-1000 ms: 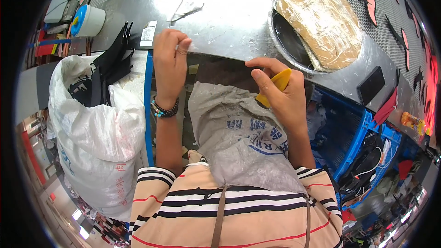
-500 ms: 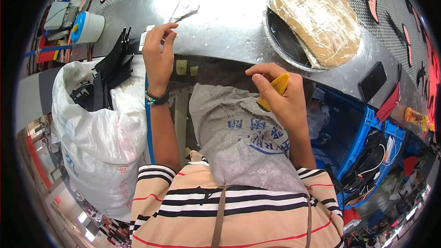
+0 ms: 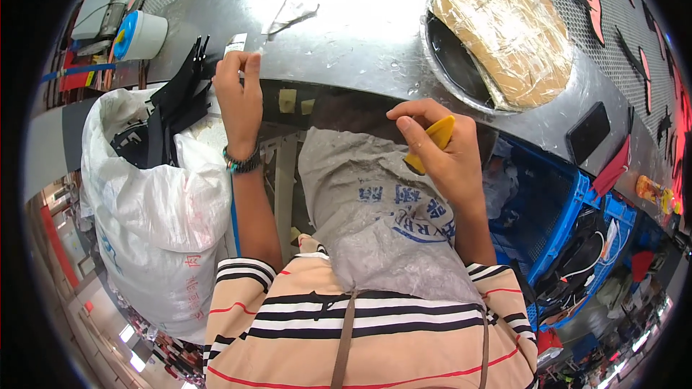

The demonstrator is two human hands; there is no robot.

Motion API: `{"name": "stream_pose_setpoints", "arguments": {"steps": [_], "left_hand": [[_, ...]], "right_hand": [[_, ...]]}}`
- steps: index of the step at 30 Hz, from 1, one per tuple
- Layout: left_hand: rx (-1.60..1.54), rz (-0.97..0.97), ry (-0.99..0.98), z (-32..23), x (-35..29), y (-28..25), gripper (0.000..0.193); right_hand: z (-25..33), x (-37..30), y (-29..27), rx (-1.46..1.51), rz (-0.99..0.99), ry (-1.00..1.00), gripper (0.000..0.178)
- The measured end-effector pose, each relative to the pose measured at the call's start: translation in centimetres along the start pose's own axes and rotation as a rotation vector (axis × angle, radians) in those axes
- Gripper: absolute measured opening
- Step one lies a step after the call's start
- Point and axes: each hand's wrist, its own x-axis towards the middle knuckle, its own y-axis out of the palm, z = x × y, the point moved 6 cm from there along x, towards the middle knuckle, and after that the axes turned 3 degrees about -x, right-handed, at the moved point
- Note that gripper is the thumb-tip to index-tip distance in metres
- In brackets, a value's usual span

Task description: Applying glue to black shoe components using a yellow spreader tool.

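My right hand (image 3: 448,151) is closed around a small yellow tool (image 3: 438,134), whose flat, tapered end sticks up past my thumb. The palm and fingers hide the rest of it, so its exact kind is unclear. At the table's front edge, my left hand (image 3: 239,101) has bent fingers with the thumb standing apart, and nothing shows in it. Beside those fingers are black strips (image 3: 173,104) poking out of a white woven sack (image 3: 162,209), and a small white label (image 3: 235,45) lies just beyond. A greyish printed cloth (image 3: 375,209) covers my lap.
On the metal table (image 3: 346,29) stand a round basin (image 3: 461,94) of dark contents, half covered by wrapped cardboard (image 3: 508,32), and a white tub (image 3: 148,36). A phone (image 3: 588,132) lies at right. Below is a blue crate (image 3: 548,209). Crumpled white scrap (image 3: 294,9) rests farther back.
My left hand has shifted a little left and toward me, closer to the black strips, and its fingers have turned and bent more. My right hand keeps the yellow tool in place.
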Motion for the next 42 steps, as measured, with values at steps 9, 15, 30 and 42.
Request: {"name": "stream_pose_setpoints", "arguments": {"steps": [9, 15, 30, 42], "left_hand": [[-0.122, 0.144, 0.387, -12.1, -4.5, -0.1, 0.018], [-0.167, 0.221, 0.436, -13.1, -5.4, 0.1, 0.03], [-1.236, -0.06, -0.108, -2.4, -4.5, -5.7, 0.038], [-0.689, 0.307, 0.328, -14.7, -4.8, 1.4, 0.028]], "right_hand": [[2.5, 1.7, 3.9, -0.049, -0.006, -0.21, 0.02], [1.4, 1.6, 3.7, 0.054, -0.03, -0.17, 0.013], [3.2, -1.7, -3.9, 0.185, -0.53, -0.191, 0.006], [3.4, -1.3, 0.3, 0.186, -0.22, -0.169, 0.01]]}}
